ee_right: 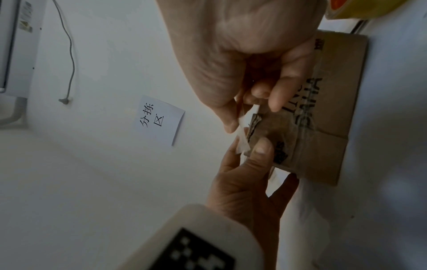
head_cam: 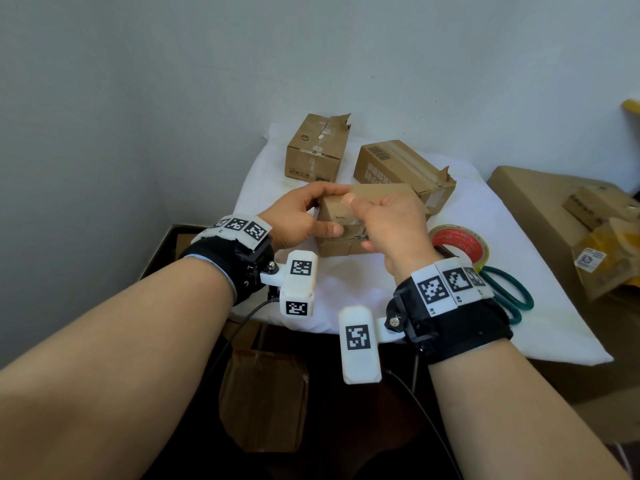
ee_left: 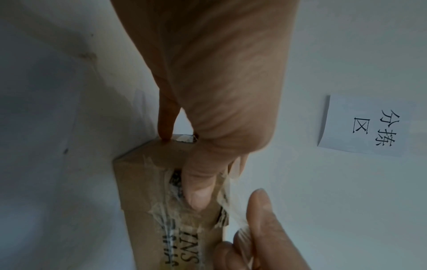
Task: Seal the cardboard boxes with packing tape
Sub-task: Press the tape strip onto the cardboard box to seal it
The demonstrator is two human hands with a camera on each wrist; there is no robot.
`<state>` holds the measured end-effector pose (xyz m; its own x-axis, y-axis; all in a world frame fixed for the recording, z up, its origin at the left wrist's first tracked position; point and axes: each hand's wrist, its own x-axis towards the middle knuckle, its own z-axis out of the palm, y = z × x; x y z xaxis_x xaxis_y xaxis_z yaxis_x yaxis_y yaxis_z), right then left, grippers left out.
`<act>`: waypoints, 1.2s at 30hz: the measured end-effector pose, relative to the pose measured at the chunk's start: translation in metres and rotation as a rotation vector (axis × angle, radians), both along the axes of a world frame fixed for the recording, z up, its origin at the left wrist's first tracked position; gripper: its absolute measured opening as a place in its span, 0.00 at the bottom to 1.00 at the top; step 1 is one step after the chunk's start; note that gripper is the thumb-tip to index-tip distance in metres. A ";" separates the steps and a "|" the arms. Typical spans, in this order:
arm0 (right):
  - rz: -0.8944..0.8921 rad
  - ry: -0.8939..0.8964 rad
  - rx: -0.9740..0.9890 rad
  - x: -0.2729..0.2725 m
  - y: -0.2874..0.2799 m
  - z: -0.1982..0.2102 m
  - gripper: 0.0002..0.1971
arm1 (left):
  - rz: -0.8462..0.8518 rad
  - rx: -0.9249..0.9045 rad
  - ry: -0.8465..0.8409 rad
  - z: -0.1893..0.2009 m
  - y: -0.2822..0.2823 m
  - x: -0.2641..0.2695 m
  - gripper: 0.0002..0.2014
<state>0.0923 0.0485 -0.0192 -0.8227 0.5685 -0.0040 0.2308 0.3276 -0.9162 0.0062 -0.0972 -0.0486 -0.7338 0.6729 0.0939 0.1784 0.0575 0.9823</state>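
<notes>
A small cardboard box (head_cam: 332, 244) is lifted just above the white-covered table (head_cam: 346, 292). My left hand (head_cam: 329, 209) grips its left end, thumb pressed on the near face (ee_left: 198, 182) and fingers over the top. My right hand (head_cam: 360, 220) pinches a strip of clear tape (ee_right: 242, 135) that runs off the box's torn corner (ee_right: 254, 120). Wrinkled old tape (ee_left: 171, 210) covers the printed side of the box. The packing tape roll (head_cam: 460, 245), with a red core, lies on the table right of my right wrist.
Two more cardboard boxes (head_cam: 317, 148) (head_cam: 401, 168) stand at the back of the table by the wall. Green-handled scissors (head_cam: 509, 292) lie beside the roll. A large carton (head_cam: 540, 216) with packaging on it sits to the right. Another box (head_cam: 263, 400) is on the floor below.
</notes>
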 end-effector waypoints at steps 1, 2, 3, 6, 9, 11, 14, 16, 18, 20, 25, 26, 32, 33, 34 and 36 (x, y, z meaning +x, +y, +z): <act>-0.004 0.006 -0.001 0.000 0.000 0.001 0.15 | -0.001 0.000 0.000 0.000 0.000 0.000 0.34; -0.008 0.014 -0.004 0.000 0.001 0.001 0.16 | -0.002 -0.001 0.001 0.000 -0.001 0.000 0.34; -0.010 0.021 -0.006 0.000 0.001 0.001 0.16 | -0.001 -0.004 0.003 0.000 -0.001 0.000 0.34; -0.010 0.025 -0.007 -0.001 0.002 -0.001 0.14 | 0.003 -0.013 0.001 0.000 0.000 -0.001 0.34; -0.017 0.023 -0.020 -0.001 0.003 -0.002 0.13 | 0.006 -0.013 -0.008 -0.001 0.000 -0.002 0.34; -0.014 0.025 -0.034 -0.001 0.003 -0.002 0.13 | 0.004 -0.014 -0.009 -0.001 0.000 -0.002 0.34; 0.000 0.022 -0.110 -0.001 0.003 0.002 0.12 | 0.004 -0.012 0.000 -0.001 0.000 -0.001 0.34; 0.008 0.019 -0.162 -0.001 0.003 0.003 0.12 | 0.004 -0.007 0.000 0.000 0.000 -0.001 0.33; 0.009 0.023 -0.165 0.000 0.003 0.003 0.11 | 0.003 -0.007 -0.006 0.000 0.000 0.000 0.33; 0.002 0.031 -0.144 0.000 0.002 0.002 0.11 | 0.004 -0.011 -0.007 0.000 0.000 0.000 0.34; -0.034 0.008 -0.060 0.000 -0.001 0.000 0.13 | 0.006 -0.019 0.000 0.001 0.000 0.000 0.34; -0.035 0.002 -0.045 0.000 -0.002 0.000 0.13 | 0.007 -0.020 0.001 0.001 0.000 0.001 0.34; -0.052 -0.034 0.098 0.004 -0.007 0.003 0.20 | 0.016 -0.022 0.007 0.002 0.000 0.001 0.34; -0.052 -0.040 0.118 0.004 -0.009 0.004 0.21 | 0.016 -0.023 0.006 0.002 0.000 0.001 0.35; -0.055 -0.044 0.142 0.004 -0.010 0.004 0.22 | 0.015 -0.025 0.006 0.002 0.000 0.001 0.35; -0.064 -0.048 0.193 0.005 -0.010 0.004 0.22 | 0.015 -0.030 0.006 0.002 0.000 0.001 0.35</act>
